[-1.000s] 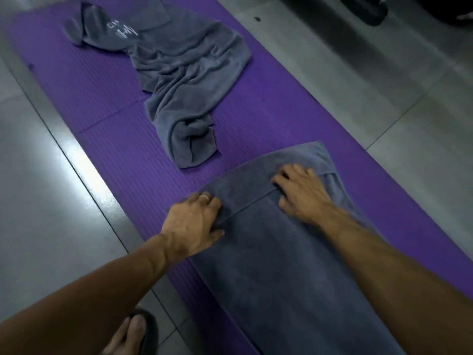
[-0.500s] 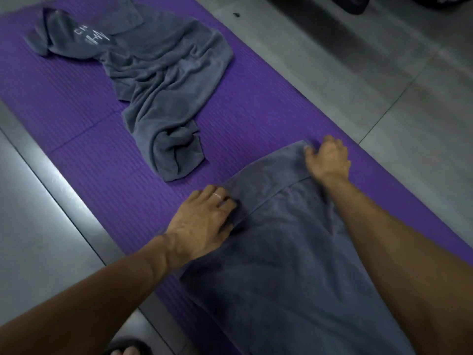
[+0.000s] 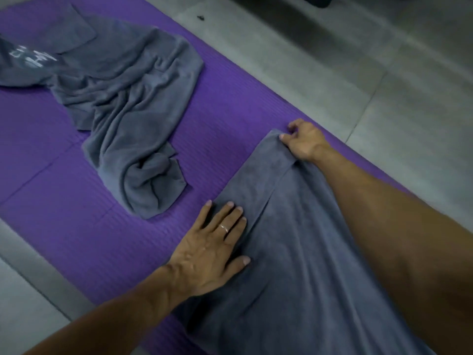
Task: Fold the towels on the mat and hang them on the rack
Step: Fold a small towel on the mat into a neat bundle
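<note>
The right hand [image 3: 304, 140] pinches the far right corner of the near grey towel [image 3: 302, 252], thumb and fingers curled on the cloth where a folded band runs across its far end. The left hand [image 3: 212, 252] lies flat with straight fingers, a ring on one, pressing the towel's left edge down onto the purple mat [image 3: 76, 201]. Both hands sit at the towel's far end; its long axis runs from there back toward the person, passing under the right forearm and out of the bottom of the view. So the next fold, I judge, means carrying that pinched corner along this axis, or across toward the left hand, which serves as the anchor. A second towel, the crumpled grey towel [image 3: 128, 103], lies farther up the mat to the left, apart from the first and unfolded, nearer the left hand. No rack is in view.
</note>
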Demonstrator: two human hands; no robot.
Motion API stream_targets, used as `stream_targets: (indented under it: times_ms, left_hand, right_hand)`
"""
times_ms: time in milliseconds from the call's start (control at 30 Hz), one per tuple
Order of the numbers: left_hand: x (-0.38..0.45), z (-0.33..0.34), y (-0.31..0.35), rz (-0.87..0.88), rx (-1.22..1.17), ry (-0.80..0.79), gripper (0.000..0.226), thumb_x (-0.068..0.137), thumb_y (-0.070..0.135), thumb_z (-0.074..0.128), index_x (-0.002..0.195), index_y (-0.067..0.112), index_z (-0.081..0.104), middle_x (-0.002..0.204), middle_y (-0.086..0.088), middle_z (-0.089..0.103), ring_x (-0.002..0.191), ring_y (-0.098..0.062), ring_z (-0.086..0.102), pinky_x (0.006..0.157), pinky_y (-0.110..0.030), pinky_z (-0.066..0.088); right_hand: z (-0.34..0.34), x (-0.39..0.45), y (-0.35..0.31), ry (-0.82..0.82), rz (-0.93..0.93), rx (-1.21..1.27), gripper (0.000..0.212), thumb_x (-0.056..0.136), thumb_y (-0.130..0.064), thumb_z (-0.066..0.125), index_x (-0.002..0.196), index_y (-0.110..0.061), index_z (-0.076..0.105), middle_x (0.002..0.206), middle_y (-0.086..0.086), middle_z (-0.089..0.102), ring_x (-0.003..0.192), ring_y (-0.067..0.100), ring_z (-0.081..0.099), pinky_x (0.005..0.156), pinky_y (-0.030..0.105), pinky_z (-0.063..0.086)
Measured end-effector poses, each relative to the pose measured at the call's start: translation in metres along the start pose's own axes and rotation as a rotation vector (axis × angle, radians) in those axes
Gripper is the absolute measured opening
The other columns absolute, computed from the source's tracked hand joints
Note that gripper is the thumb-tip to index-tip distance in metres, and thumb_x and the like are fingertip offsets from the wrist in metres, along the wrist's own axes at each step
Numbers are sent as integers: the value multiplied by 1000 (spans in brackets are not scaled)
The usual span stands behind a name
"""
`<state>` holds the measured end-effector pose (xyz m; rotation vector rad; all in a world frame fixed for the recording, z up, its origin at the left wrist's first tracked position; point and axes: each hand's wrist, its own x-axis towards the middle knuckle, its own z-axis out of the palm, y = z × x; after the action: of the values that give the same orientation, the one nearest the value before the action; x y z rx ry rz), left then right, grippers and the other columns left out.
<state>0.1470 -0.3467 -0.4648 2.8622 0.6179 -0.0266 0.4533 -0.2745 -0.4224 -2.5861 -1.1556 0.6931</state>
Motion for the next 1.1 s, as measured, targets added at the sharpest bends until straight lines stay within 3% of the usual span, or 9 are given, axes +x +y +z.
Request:
stream_targets:
  times_ms: [100, 267, 367, 500, 633, 767, 867, 967, 1100]
  left_hand:
    - [36, -10, 3, 46, -79, 71, 63, 94, 53, 33, 133, 8, 54, 140, -12, 51, 138, -30, 38, 112, -51, 28]
    - [134, -17, 34, 224, -136, 134, 55, 94, 42, 31, 131, 9, 56, 132, -9, 57, 132, -28, 46, 107, -43, 37]
    - [180, -17, 67, 269, -156, 115, 51, 99, 33, 29, 143, 11, 41, 144, -7, 46, 140, -27, 34, 112, -43, 28]
    - [217, -12, 105, 328, -79, -41, 53, 102, 21, 36, 152, 18, 20, 156, 0, 28, 147, -22, 13, 119, -46, 8]
    - [235, -8, 129, 246, 46, -121, 36, 99, 20, 44, 134, 15, 42, 137, -8, 43, 135, -27, 32, 118, -56, 6]
    - [252, -19, 145, 140, 68, -111, 32, 96, 19, 48, 127, 13, 43, 128, -10, 49, 124, -31, 43, 116, -58, 13]
    - [258, -20, 167, 217, 118, -177, 41, 94, 23, 47, 133, 13, 40, 134, -13, 43, 127, -32, 41, 114, -52, 21]
    - [256, -20, 201, 406, 135, -171, 44, 96, 32, 46, 135, 12, 40, 132, -12, 46, 123, -31, 44, 104, -46, 34]
    - [242, -8, 292, 615, 79, -220, 51, 96, 48, 42, 136, 16, 44, 134, -9, 47, 123, -28, 45, 101, -44, 40]
  right_hand:
    - [-17, -28, 34, 71, -3, -16, 36, 95, -25, 55, 128, -10, 55, 97, 7, 63, 108, 29, 60, 95, 32, 42]
    - [-41, -102, 157, 95, 271, -163, 37, 94, -25, 49, 128, -14, 58, 126, 15, 62, 118, 34, 56, 100, 38, 44]
    - [-45, -156, 208, 90, 379, -168, 51, 87, -39, 49, 130, -14, 57, 128, 11, 61, 116, 30, 58, 98, 35, 44]
    - [-38, -209, 233, 9, 373, -215, 51, 83, -23, 67, 131, -16, 55, 125, 13, 57, 118, 33, 54, 100, 42, 43]
    - [-35, -207, 248, 117, 348, -279, 23, 84, -20, 60, 107, -19, 63, 110, 7, 67, 105, 31, 61, 91, 41, 45]
    - [-54, -194, 260, 347, 316, -285, 35, 90, -25, 57, 124, -15, 55, 124, 11, 59, 115, 33, 54, 94, 46, 38]
    - [-71, -215, 288, 269, 346, -248, 46, 96, -31, 51, 138, -14, 44, 134, 11, 49, 124, 33, 46, 98, 48, 37]
    - [-94, -271, 340, 134, 361, -336, 45, 93, -20, 48, 138, -19, 46, 136, 9, 52, 123, 32, 51, 98, 46, 41]
    - [-104, -358, 416, -25, 482, -344, 58, 88, -24, 55, 144, -29, 40, 138, 4, 50, 125, 29, 50, 100, 43, 43]
